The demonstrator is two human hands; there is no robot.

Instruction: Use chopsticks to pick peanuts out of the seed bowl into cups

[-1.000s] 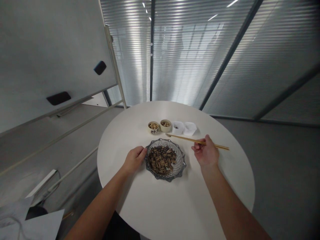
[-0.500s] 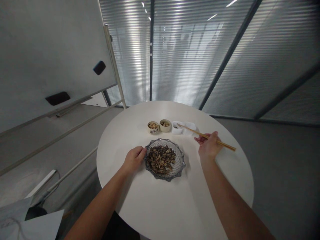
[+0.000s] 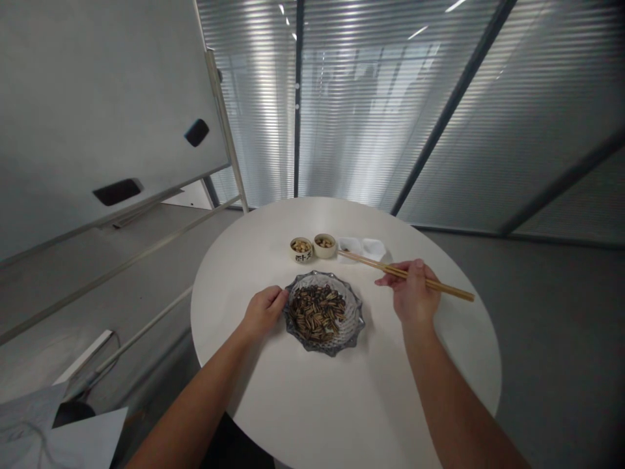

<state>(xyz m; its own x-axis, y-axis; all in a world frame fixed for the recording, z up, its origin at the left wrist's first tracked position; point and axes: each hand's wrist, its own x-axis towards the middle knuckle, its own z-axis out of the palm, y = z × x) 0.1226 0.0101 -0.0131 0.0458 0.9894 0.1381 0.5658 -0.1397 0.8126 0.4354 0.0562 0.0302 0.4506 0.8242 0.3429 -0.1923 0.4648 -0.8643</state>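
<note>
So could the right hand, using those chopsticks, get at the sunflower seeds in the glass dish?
Probably yes: the right hand holds the chopsticks beside the glass dish, nothing stands between them and the sunflower seeds, and the left hand rests at the opposite rim.

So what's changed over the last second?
The right hand has moved rightward, holding the wooden chopsticks throughout. Their tips swung from in front of the cups to beside the white dishes. Nothing was taken or let go. The left hand stayed at the rim of the glass bowl, and the striped seeds and two small cups look unchanged.
</note>
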